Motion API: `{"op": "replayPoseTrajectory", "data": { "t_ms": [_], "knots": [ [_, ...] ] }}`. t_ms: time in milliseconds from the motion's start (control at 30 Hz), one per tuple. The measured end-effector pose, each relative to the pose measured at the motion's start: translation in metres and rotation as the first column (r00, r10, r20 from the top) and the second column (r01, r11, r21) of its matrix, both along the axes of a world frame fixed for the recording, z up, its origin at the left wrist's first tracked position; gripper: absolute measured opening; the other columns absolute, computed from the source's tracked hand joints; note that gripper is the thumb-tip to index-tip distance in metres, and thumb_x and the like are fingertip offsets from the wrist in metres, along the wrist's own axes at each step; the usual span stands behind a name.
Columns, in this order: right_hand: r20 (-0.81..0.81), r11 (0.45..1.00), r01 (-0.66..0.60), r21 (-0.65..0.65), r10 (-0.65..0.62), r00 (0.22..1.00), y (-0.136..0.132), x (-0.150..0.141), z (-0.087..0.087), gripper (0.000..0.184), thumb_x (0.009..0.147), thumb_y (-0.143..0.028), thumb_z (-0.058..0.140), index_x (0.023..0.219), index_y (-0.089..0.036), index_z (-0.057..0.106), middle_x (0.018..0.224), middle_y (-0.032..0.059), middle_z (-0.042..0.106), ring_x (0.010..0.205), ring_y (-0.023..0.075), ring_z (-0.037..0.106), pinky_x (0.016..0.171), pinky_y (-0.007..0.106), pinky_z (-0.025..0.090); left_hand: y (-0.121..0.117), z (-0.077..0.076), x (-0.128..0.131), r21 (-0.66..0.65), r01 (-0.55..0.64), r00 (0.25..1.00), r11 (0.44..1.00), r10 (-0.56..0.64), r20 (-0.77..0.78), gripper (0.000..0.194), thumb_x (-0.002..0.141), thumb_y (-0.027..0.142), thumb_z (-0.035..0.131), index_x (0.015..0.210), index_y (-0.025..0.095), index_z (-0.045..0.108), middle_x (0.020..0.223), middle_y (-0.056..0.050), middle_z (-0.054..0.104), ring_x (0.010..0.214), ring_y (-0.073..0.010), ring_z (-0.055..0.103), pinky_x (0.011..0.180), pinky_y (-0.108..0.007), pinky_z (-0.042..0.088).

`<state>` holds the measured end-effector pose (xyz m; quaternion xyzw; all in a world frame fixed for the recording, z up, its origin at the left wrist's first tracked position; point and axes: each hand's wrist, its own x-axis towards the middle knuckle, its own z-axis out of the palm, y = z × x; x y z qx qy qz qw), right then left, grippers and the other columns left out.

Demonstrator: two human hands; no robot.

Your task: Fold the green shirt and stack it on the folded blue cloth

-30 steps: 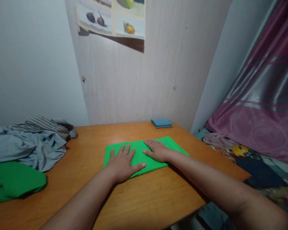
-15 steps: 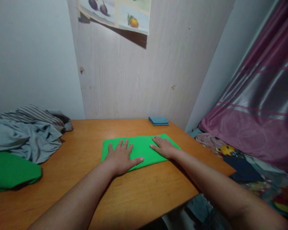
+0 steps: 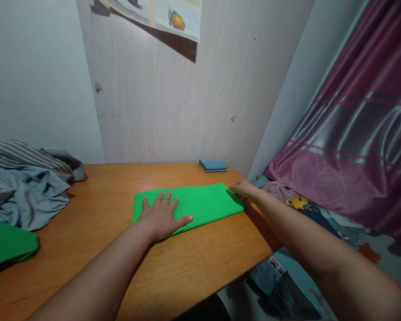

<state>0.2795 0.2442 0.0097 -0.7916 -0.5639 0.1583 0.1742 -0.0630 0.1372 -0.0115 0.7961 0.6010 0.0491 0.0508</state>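
Observation:
A folded bright green cloth [image 3: 203,203] lies flat on the wooden table in front of me. My left hand [image 3: 158,216] rests palm down on its left part, fingers spread and thumb stretched to the right. At the cloth's right end, my right hand [image 3: 245,189] has its fingers curled around the edge, which looks slightly raised there. Part of those fingers is hidden under the hand. Near the back edge of the table is a small folded blue-grey cloth [image 3: 213,166], apart from both hands.
Rumpled grey and striped clothes [image 3: 26,191] are heaped on the table's left side, with another green cloth [image 3: 10,245] in front. The wooden table [image 3: 200,263] ends at the front right. A pink curtain [image 3: 337,165] hangs at right, above a pile of mixed things.
My right hand has left its flat spot on top of the green cloth, moved to the right end and closed on the edge. My left hand stays flat. The view has turned slightly right.

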Motion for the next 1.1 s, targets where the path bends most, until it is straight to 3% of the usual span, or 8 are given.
{"op": "replayPoseTrajectory", "data": {
  "t_ms": [100,267,600,833,967,1100],
  "knots": [
    [0.011,0.995,-0.003,-0.103,0.004,1.000,0.001,-0.003,0.001,0.043,0.076,-0.051,0.077,0.093,-0.013,0.068,0.073,0.0081,0.067,0.060,0.0200,0.064,0.052,0.028,0.047,0.000,0.001,0.000,0.000,-0.003,1.000,1.000,0.003,0.001,0.107,0.078,0.092,0.021,0.157,0.022,0.038,0.168,-0.012,0.014,0.154,-0.0438,0.009,0.114,-0.077,0.007],
    [0.011,0.985,0.036,-0.170,-0.035,0.999,0.004,-0.011,0.004,0.052,0.069,-0.043,0.085,0.108,-0.014,0.067,0.098,0.0155,0.071,0.082,0.0277,0.069,0.062,0.033,0.052,-0.002,0.003,0.001,-0.011,-0.006,1.000,1.000,0.006,0.008,0.108,0.078,0.093,0.020,0.157,0.021,0.038,0.168,-0.012,0.013,0.154,-0.0435,0.008,0.114,-0.077,0.006],
    [-0.138,0.983,0.030,-0.179,-0.056,0.989,-0.001,-0.012,0.001,0.038,0.074,-0.031,0.079,0.106,-0.013,0.070,0.115,0.0144,0.072,0.096,0.0249,0.069,0.073,0.032,0.055,-0.002,0.003,0.001,-0.007,-0.003,1.000,1.000,0.003,0.015,0.108,0.077,0.093,0.021,0.156,0.020,0.038,0.168,-0.012,0.014,0.154,-0.0447,0.008,0.114,-0.077,0.006],
    [-0.211,0.995,-0.027,-0.100,0.005,0.977,-0.009,-0.028,0.030,0.023,0.074,-0.023,0.073,0.095,-0.014,0.070,0.099,0.0121,0.074,0.083,0.0230,0.069,0.066,0.031,0.053,-0.005,0.004,0.000,-0.007,-0.002,1.000,1.000,0.003,0.030,0.107,0.078,0.092,0.022,0.156,0.022,0.039,0.167,-0.014,0.013,0.154,-0.0433,0.009,0.114,-0.076,0.006],
    [-0.305,0.990,-0.125,-0.070,0.098,0.947,-0.015,-0.055,0.052,0.014,0.074,-0.017,0.068,0.088,-0.015,0.068,0.088,0.0090,0.075,0.070,0.0186,0.067,0.060,0.027,0.052,-0.006,0.004,0.001,-0.009,0.000,0.999,1.000,0.001,0.049,0.108,0.077,0.093,0.023,0.156,0.021,0.040,0.167,-0.015,0.014,0.154,-0.0438,0.008,0.114,-0.076,0.005],
    [-0.388,0.957,-0.286,-0.047,0.246,0.888,-0.024,-0.090,0.059,0.008,0.073,-0.012,0.064,0.079,-0.018,0.064,0.077,0.0018,0.072,0.062,0.0144,0.064,0.059,0.024,0.050,-0.006,0.003,0.001,-0.011,0.001,0.998,1.000,0.000,0.056,0.109,0.076,0.094,0.023,0.155,0.021,0.040,0.167,-0.015,0.015,0.154,-0.0448,0.009,0.114,-0.076,0.003]
  ]
}}
